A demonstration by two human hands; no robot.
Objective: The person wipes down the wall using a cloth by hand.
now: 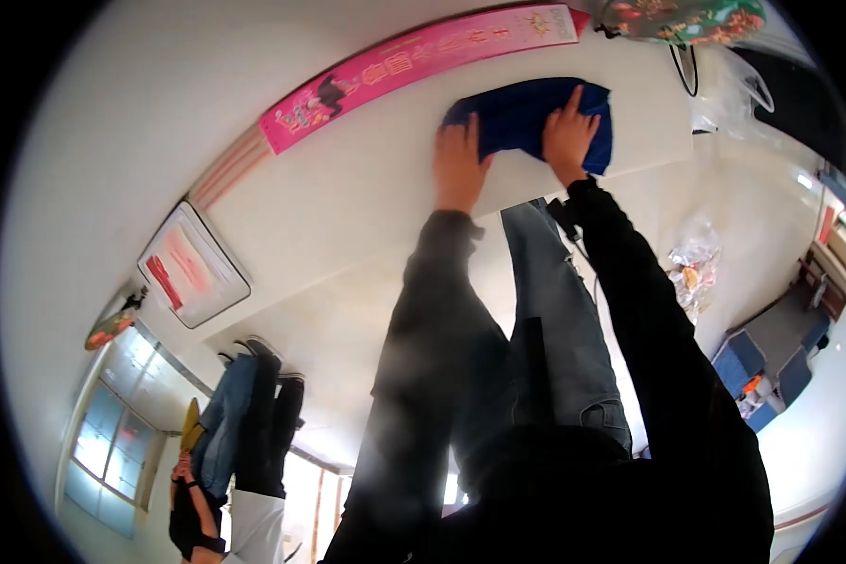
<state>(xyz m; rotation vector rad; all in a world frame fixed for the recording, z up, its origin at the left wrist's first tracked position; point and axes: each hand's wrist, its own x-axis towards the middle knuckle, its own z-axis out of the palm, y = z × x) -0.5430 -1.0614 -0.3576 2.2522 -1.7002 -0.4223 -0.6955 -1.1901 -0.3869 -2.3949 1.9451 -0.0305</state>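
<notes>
A dark blue folded cloth (pixel 517 115) lies on the white table (pixel 367 179) in the upper middle of the head view. My left hand (pixel 458 164) rests at the cloth's left end, its fingers apart and the fingertips on the cloth's edge. On the right part of the cloth lies my right hand (pixel 569 139), palm down with the fingers spread. Neither hand grips anything that I can see. The cloth's lower edge curves inward between my hands.
A long pink box (pixel 423 61) runs along the table's far edge. To the left is a white-framed tray (pixel 195 265) with red print. A plastic bag (pixel 743 80) sits at the upper right. Other people (pixel 244 423) stand at the lower left.
</notes>
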